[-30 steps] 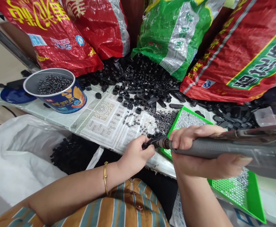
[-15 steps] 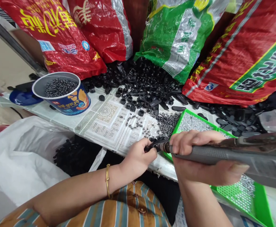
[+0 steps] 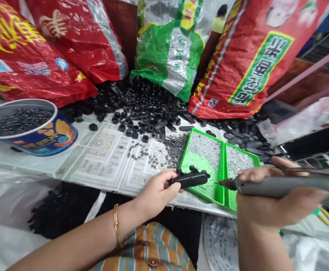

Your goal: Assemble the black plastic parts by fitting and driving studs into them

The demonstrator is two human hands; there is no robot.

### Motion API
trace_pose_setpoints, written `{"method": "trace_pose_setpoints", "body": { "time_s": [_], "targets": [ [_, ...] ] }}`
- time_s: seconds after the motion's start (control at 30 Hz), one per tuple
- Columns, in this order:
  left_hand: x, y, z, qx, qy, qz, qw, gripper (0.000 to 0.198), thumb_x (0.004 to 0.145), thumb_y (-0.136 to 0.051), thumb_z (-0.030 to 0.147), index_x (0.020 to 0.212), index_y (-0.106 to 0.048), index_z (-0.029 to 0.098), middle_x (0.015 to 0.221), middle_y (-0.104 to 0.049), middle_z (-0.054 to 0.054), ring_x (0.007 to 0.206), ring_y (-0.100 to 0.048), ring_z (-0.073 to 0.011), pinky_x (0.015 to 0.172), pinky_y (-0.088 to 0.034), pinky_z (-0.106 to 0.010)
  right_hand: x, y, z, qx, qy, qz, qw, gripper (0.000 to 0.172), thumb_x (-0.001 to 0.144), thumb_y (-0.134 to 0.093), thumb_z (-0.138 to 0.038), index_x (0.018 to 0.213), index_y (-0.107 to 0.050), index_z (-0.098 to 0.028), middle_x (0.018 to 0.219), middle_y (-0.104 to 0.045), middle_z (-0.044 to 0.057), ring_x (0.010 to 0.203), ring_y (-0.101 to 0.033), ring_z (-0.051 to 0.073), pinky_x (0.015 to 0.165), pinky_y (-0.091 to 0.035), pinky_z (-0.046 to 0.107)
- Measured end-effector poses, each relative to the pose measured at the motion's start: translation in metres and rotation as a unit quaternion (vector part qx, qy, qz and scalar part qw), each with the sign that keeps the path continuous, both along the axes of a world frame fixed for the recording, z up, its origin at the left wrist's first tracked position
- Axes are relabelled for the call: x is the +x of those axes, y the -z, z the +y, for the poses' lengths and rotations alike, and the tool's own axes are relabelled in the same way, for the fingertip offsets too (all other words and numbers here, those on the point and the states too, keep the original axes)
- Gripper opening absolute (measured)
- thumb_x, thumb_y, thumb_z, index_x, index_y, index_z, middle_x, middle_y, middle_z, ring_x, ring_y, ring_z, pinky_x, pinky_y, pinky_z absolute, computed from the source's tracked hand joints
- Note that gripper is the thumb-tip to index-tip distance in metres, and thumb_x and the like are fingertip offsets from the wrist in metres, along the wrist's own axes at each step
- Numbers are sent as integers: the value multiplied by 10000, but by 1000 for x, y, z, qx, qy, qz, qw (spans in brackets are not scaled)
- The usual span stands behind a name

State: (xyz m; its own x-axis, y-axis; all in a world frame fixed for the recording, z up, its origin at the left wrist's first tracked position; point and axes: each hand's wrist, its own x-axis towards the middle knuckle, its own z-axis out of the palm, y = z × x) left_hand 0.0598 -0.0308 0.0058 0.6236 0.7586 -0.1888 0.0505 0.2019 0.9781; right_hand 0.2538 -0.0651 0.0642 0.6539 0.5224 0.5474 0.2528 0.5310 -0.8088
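Between thumb and fingers, my left hand (image 3: pixel 160 188) pinches a small black plastic part (image 3: pixel 192 179) with little round knobs along its upper side. It is held above the near edge of the table, in front of a green perforated tray (image 3: pixel 223 169). My right hand (image 3: pixel 268 195) is wrapped round a grey electric screwdriver (image 3: pixel 282 186). The bit points left at the black part, with a small gap between them. Silvery screws (image 3: pixel 205 145) cover the far portion of the tray's two compartments.
Loose black plastic parts (image 3: pixel 150 101) are heaped at the back, below red and green sacks (image 3: pixel 164 56). Tiny dark pieces (image 3: pixel 175 148) lie left of the tray. A blue tub (image 3: pixel 54 135) of small dark pieces stands at left. A white bag (image 3: pixel 0 199) hangs below the table edge.
The screwdriver bit, earlier at the black part, has drawn away to the right with my right hand. The black part now shows more fully in my left hand. The view has swung right.
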Motion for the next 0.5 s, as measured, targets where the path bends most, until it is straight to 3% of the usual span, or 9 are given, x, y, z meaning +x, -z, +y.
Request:
{"method": "trace_pose_setpoints", "body": {
  "time_s": [0.1, 0.23, 0.37, 0.5],
  "targets": [
    [13, -5, 0, 84, 31, 70, 994, 138, 808, -426, 271, 810, -523, 174, 883, -532, -32, 713, -503, -128, 631, -392, -252, 16, 15, -12, -19, 71, -30, 997, 358, 739, -492, -481, 845, -588, -153, 440, -467, -42, 373, -454, 135, 390, -379, 293],
    [18, -10, 2, 135, 44, 148, 979, 139, 809, -411, 262, 801, -523, 181, 729, -494, 1, 637, -446, -125, 572, -348, -249, 29, 31, -18, -16, 98, -46, 994, 362, 735, -491, -477, 879, -569, -154, 457, -467, -49, 370, -449, 127, 385, -377, 278],
    [15, -7, -1, 82, 23, 122, 989, 142, 803, -440, 289, 817, -542, 191, 671, -471, 22, 602, -427, -119, 563, -336, -247, 37, 42, -16, -33, 114, -35, 992, 373, 768, -451, -473, 940, -553, -158, 481, -479, -39, 400, -460, 137, 429, -375, 288],
    [6, -2, -5, -39, -18, 49, 998, 175, 786, -496, 320, 865, -568, 181, 761, -538, -9, 724, -506, -140, 683, -390, -273, 44, 48, -14, -77, 114, -15, 990, 404, 785, -465, -456, 1063, -523, -169, 553, -526, -27, 464, -487, 145, 498, -397, 297]
  ]
}}
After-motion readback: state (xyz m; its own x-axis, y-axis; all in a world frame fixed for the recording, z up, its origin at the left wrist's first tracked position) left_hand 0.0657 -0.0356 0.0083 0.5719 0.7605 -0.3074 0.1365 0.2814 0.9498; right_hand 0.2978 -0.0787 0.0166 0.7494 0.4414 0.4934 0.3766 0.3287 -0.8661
